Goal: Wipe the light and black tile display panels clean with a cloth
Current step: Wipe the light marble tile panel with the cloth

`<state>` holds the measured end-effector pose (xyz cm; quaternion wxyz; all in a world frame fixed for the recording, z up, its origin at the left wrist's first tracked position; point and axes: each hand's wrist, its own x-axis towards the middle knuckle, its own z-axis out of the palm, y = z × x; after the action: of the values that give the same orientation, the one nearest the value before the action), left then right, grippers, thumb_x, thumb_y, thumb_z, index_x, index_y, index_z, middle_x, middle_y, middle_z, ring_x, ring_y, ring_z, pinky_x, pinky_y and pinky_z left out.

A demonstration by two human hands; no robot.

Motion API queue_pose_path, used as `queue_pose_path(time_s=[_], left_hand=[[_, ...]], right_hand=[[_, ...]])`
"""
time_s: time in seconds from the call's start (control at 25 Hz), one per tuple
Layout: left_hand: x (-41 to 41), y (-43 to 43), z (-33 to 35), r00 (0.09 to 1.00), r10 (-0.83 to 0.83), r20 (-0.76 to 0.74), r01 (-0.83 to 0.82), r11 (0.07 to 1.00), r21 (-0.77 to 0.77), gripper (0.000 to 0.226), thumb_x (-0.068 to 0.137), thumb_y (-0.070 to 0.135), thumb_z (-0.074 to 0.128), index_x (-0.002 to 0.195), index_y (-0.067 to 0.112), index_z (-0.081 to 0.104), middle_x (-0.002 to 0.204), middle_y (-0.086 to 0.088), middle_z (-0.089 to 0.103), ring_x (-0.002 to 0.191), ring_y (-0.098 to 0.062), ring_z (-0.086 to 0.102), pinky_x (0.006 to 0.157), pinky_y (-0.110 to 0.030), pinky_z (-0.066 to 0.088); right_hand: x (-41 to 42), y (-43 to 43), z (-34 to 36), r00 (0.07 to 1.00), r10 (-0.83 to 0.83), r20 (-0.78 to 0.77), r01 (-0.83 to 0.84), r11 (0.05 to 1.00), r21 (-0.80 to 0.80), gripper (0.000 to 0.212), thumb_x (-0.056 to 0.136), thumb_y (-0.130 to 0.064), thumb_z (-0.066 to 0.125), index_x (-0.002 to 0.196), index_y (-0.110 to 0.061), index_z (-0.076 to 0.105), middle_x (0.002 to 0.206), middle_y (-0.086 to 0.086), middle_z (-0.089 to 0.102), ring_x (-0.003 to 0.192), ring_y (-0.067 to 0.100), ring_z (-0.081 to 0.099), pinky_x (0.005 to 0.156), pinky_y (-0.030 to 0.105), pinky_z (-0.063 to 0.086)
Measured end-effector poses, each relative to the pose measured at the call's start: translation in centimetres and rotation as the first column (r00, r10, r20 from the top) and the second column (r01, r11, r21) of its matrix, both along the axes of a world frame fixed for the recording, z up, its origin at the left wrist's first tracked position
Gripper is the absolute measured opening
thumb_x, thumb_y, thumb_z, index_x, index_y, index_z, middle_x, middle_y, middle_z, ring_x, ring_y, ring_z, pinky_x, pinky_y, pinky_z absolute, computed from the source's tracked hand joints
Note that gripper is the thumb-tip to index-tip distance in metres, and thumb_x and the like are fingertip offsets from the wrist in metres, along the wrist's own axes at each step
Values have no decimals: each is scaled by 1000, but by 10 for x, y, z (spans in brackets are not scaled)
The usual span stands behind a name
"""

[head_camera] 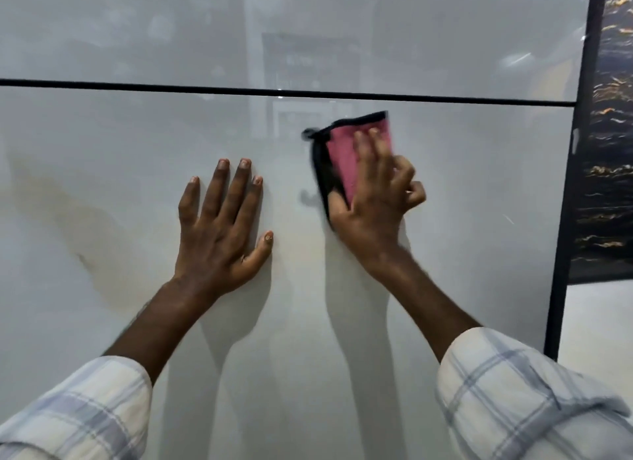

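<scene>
A glossy light tile panel (pixel 462 192) fills most of the view, with a faint tan vein at its left. My left hand (pixel 221 225) lies flat on it, fingers straight and spread. To its right, my right hand (pixel 373 199) presses a folded pink cloth with a black border (pixel 339 154) against the panel; two fingers lie on the cloth, the others are curled, and the thumb is tucked at the cloth's lower edge. The cloth is blurred. A black tile panel with gold veins (pixel 609 151) stands at the far right.
A thin black joint (pixel 137 85) runs across, dividing the lower light panel from an upper one (pixel 171 31). A black frame strip (pixel 575 171) edges the light panels on the right. Pale floor (pixel 596 322) shows below the black panel.
</scene>
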<state>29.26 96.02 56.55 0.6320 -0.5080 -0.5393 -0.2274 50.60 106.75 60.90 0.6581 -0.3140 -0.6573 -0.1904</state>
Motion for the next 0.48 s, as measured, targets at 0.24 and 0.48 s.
queue_pose_path(time_s=[0.24,0.48], left_hand=[[8,-2,-1,999,12,53,-10,999,-33,74,104,47,38,163,4,25,172,-19,17,159,-41,14,124,-65,15],[7,-10,1,997,41,72,-34,995,-95,75,105,48,38,165,5,21,173,-17,12,160,-39,8,125,-64,12]], right_hand=[[24,20,31,998,41,52,-46,994,103,79,72,-43,61,149,-32,50,157,-11,43,124,25,42,84,40,21],[-8,4,27,932,-30,361,-108,928,357,81,72,-45,58,150,-25,49,155,-4,46,126,25,37,85,43,21]])
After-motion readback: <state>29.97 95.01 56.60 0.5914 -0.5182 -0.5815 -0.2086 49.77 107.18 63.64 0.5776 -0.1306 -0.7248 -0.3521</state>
